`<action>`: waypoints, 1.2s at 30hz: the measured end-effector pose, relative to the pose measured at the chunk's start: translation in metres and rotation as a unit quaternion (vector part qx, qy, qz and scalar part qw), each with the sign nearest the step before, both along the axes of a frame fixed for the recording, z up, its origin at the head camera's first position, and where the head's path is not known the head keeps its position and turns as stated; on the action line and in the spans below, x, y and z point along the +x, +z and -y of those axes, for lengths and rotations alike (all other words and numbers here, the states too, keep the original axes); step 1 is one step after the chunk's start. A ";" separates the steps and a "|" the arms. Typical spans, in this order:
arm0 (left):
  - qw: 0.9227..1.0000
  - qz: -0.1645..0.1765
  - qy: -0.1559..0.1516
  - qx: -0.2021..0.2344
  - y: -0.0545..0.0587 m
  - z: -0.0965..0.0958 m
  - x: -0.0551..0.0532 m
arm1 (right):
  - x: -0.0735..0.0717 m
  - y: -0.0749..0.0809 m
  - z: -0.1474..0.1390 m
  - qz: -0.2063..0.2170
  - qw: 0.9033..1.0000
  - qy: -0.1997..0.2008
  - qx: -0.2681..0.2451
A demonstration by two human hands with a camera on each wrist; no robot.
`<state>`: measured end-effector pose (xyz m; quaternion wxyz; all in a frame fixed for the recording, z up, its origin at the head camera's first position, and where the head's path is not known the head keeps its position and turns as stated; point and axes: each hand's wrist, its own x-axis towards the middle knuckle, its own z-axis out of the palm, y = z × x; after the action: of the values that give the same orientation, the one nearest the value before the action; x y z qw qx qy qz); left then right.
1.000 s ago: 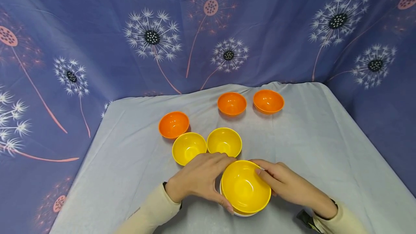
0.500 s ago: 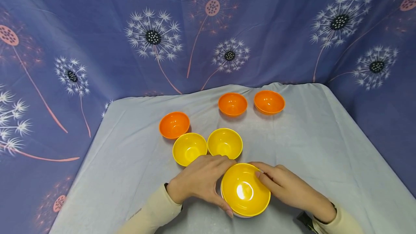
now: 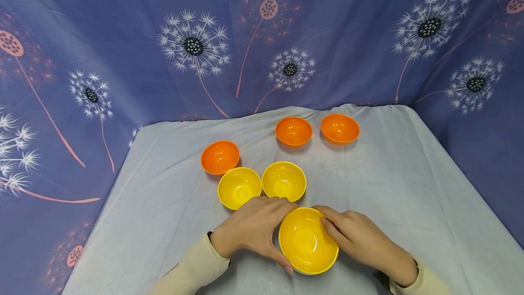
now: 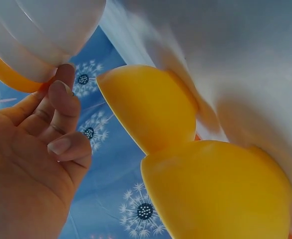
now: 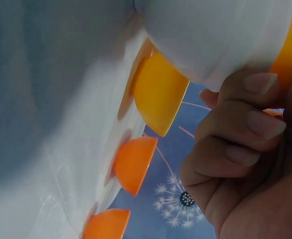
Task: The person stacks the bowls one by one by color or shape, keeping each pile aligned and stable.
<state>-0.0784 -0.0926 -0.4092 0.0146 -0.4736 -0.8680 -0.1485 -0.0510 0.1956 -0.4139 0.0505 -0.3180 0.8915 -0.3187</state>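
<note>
A yellow bowl (image 3: 308, 242) sits nested in a white bowl (image 4: 44, 30) at the near middle of the table. In the head view the white bowl is almost wholly hidden; both wrist views show its outside with a yellow rim beyond it. My left hand (image 3: 255, 226) holds the white bowl from the left, thumb at the near side and fingers at the far side. My right hand (image 3: 360, 238) grips the yellow bowl's right rim, its thumb inside and its fingers curled against the outside.
Two yellow bowls (image 3: 239, 188) (image 3: 284, 181) stand side by side just beyond my left hand. An orange bowl (image 3: 220, 157) lies behind them on the left. Two more orange bowls (image 3: 293, 131) (image 3: 340, 129) stand near the back edge of the cloth-covered table (image 3: 401, 172).
The held yellow bowl has sunk lower and levelled inside the white bowl, so less white shows around it. Both hands keep nearly the same place; the other bowls stay put.
</note>
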 end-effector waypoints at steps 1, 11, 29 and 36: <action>1.000 0.002 0.000 0.000 0.000 0.000 0.000 | 0.000 0.000 0.000 -0.001 1.000 -0.002 0.001; 1.000 0.006 -0.001 -0.003 0.001 0.000 0.000 | -0.005 0.003 0.000 0.025 1.000 -0.005 -0.005; 1.000 0.017 0.002 -0.014 -0.001 -0.001 0.001 | -0.086 -0.001 -0.003 0.236 0.962 -0.040 -0.131; 1.000 0.016 -0.006 -0.010 -0.002 -0.002 0.001 | -0.106 -0.013 0.007 0.302 0.947 -0.034 -0.104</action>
<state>-0.0774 -0.0903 -0.4108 -0.0045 -0.4767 -0.8666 -0.1476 -0.1572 0.1891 -0.4267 0.2728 -0.1796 0.8068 -0.4924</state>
